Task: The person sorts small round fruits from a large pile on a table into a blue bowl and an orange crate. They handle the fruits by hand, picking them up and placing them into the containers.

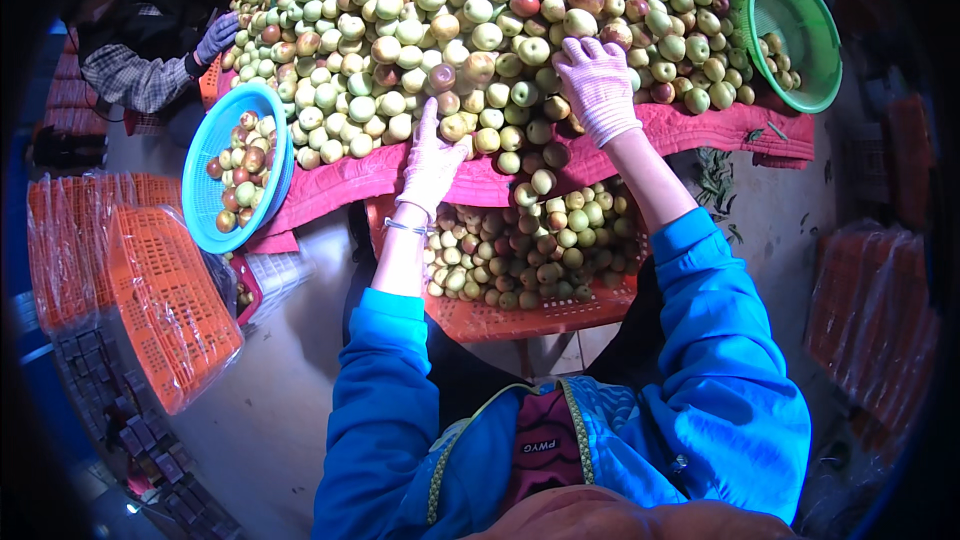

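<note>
A large heap of green and reddish jujube-like fruits (420,22) covers a table draped with a pink quilted cloth (345,184). My left hand (431,165), in a pale knit glove, rests at the heap's near edge, index finger extended against the fruits, thumb apart. Farther right, my right hand (596,82), gloved alike, lies palm down on the heap, fingers bent over fruits; whether it grips one is hidden. Between the hands several fruits spill over the cloth edge above an orange plastic crate (510,322), which holds many fruits.
A blue plastic basket (196,165) with fruits stands left, a green basket (832,52) with a few fruits right. A co-worker's gloved hand (217,37) touches the heap at upper left. Plastic-wrapped orange crates (169,300) stand at left, more wrapped crates (870,322) at right. Leaves (716,180) litter the floor.
</note>
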### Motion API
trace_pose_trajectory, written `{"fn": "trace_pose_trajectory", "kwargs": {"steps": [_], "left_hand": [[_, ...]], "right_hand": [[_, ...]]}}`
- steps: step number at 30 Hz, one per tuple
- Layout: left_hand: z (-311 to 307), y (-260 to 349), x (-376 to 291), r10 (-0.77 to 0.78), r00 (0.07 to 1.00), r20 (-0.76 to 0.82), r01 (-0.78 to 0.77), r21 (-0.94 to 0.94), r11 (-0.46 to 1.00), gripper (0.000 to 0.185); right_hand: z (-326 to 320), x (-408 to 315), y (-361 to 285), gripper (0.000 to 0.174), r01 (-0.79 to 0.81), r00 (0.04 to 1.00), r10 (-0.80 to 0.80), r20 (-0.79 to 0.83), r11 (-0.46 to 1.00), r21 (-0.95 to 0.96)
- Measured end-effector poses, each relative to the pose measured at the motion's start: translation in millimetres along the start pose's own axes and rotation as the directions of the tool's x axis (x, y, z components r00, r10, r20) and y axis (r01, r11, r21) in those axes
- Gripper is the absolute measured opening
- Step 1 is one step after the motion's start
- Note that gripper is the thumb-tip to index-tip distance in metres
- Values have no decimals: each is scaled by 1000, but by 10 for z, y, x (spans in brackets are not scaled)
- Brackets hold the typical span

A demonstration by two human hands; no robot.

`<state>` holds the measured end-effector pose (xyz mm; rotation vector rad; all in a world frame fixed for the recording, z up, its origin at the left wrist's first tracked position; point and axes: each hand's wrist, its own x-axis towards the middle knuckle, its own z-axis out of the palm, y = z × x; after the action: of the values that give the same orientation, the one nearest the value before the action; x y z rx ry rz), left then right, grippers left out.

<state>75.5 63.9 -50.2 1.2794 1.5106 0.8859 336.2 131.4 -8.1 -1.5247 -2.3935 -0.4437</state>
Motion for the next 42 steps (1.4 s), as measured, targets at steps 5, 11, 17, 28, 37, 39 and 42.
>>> {"fn": "trace_pose_trajectory", "kwargs": {"steps": [5,11,17,28,37,39,42], "left_hand": [[17,-12,-36,13,999,41,-11,-57,998,87],[-28,-33,-44,-8,997,74,4,44,999,85],[-133,-195,1,-37,988,147,43,-38,998,78],[-145,-130,-22,-82,983,163,129,-307,943,79],[-277,-47,-34,0,1000,30,1,-37,999,59],[-282,71,-46,40,999,-33,-40,-6,999,50],[-217,318,-154,-159,985,67,173,-343,923,34]], "right_hand": [[65,-38,-135,17,88,979,-81,187,996,-27],[-7,-76,-139,29,57,979,-67,190,997,60],[-37,-140,-169,38,121,969,-132,211,991,63],[-116,-224,-327,55,-24,924,-84,374,961,275],[-213,-69,-102,49,-720,693,-46,719,-83,689],[-306,-69,-21,54,-691,709,-134,692,-327,644],[-429,-83,-82,54,-660,751,-107,652,-58,749]]}}
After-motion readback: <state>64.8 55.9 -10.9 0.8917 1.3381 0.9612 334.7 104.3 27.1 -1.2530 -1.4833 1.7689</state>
